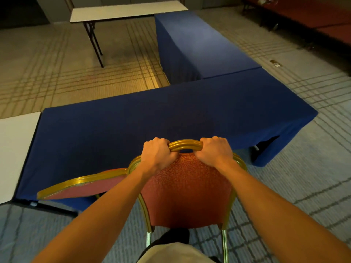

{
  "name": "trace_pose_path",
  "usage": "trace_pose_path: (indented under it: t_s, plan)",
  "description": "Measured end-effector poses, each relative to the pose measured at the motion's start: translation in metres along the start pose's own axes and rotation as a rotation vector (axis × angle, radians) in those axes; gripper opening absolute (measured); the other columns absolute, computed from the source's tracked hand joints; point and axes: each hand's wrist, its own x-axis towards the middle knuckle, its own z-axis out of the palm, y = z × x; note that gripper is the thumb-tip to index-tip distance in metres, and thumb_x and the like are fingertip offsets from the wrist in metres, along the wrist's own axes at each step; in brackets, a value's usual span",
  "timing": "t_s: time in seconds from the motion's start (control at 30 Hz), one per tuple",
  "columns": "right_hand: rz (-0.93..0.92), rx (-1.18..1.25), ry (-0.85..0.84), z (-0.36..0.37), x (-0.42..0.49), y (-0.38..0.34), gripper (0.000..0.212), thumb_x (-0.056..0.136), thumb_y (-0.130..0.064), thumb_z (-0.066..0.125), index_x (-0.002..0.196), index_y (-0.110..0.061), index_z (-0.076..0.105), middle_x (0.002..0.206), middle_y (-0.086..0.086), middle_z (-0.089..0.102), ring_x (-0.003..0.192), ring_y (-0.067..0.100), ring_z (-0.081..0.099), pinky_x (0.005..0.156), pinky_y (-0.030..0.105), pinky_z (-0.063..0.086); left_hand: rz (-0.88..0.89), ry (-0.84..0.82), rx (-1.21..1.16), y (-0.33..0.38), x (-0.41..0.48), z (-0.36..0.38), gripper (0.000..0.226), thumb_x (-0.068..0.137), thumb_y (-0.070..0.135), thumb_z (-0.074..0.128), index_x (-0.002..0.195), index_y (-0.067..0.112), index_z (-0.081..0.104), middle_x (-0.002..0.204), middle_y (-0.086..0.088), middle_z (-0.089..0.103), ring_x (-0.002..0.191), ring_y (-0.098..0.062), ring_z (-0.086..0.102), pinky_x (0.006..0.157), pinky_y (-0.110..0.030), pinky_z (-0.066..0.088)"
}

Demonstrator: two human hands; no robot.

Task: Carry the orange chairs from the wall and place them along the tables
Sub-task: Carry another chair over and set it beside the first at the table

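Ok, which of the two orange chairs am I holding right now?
The chair straight ahead: your left hand and right hand both grip the gold bar atop its back. The other chair, to its left by the blue table, is untouched.

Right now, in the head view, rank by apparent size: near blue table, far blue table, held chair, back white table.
Largest: near blue table.
Next: held chair and far blue table look alike. The chair is nearest the camera, so I won't rank them.
Smallest: back white table.

carpet point(57, 73): plaid | floor socket point(274, 63) | red platform point(303, 14): far right
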Motion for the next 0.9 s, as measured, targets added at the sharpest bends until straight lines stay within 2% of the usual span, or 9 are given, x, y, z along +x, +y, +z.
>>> trace_pose_path:
  t_s: [0.1,0.3,0.43,0.53,0.6,0.9]
  plan:
    - [-0.028,-0.014,-0.015,0.002,0.048,0.006,0.033,0.093,-0.052,0.049,0.070,-0.028,0.049,0.064,-0.009,0.049,0.068,0.017,0.056,0.072,0.034,0.041,-0.034,-0.005,0.000,-0.007,0.040,0.000,0.032,0.084,0.047,0.057,0.063,0.023,0.060,0.057,0.007,0.059,0.053,-0.012,0.056,0.063,-0.033,0.048]
    - [-0.082,-0.022,-0.031,-0.005,0.115,0.016,0.031,0.093,-0.052,0.049,0.076,-0.027,0.054,0.064,-0.009,0.050,0.069,0.018,0.059,0.070,0.033,0.037,-0.088,0.008,-0.005,-0.014,0.096,-0.004,0.032,0.081,0.050,0.055,0.064,0.023,0.059,0.057,0.006,0.058,0.053,-0.014,0.057,0.065,-0.035,0.053]
    - [-0.135,0.000,-0.041,-0.006,0.157,0.024,0.032,0.093,-0.052,0.049,0.078,-0.026,0.057,0.068,-0.008,0.056,0.069,0.017,0.058,0.074,0.034,0.044,-0.141,0.018,0.007,-0.019,0.127,-0.002,0.032,0.078,0.050,0.059,0.063,0.022,0.057,0.055,0.006,0.057,0.052,-0.015,0.054,0.064,-0.035,0.050]
    - [-0.194,-0.019,-0.038,-0.005,0.177,0.027,0.031,0.093,-0.053,0.052,0.079,-0.026,0.055,0.069,-0.009,0.053,0.069,0.015,0.052,0.072,0.032,0.036,-0.164,0.041,-0.018,-0.020,0.137,-0.002,0.031,0.079,0.048,0.060,0.062,0.022,0.057,0.054,0.007,0.056,0.052,-0.014,0.054,0.061,-0.032,0.045]
    - [-0.239,-0.019,-0.036,-0.006,0.195,0.027,0.031,0.092,-0.055,0.054,0.082,-0.025,0.057,0.071,-0.008,0.053,0.072,0.017,0.056,0.072,0.032,0.036,-0.189,0.064,-0.021,-0.023,0.147,-0.002,0.031,0.079,0.047,0.062,0.061,0.022,0.057,0.053,0.007,0.055,0.051,-0.014,0.053,0.060,-0.031,0.043]
    - [-0.292,-0.010,-0.037,0.003,0.221,0.030,0.033,0.096,-0.055,0.050,0.081,-0.026,0.050,0.071,-0.007,0.052,0.067,0.015,0.048,0.071,0.031,0.032,-0.221,0.058,0.003,-0.033,0.168,0.004,0.037,0.085,0.052,0.057,0.063,0.022,0.056,0.056,0.007,0.057,0.054,-0.014,0.056,0.066,-0.037,0.051]
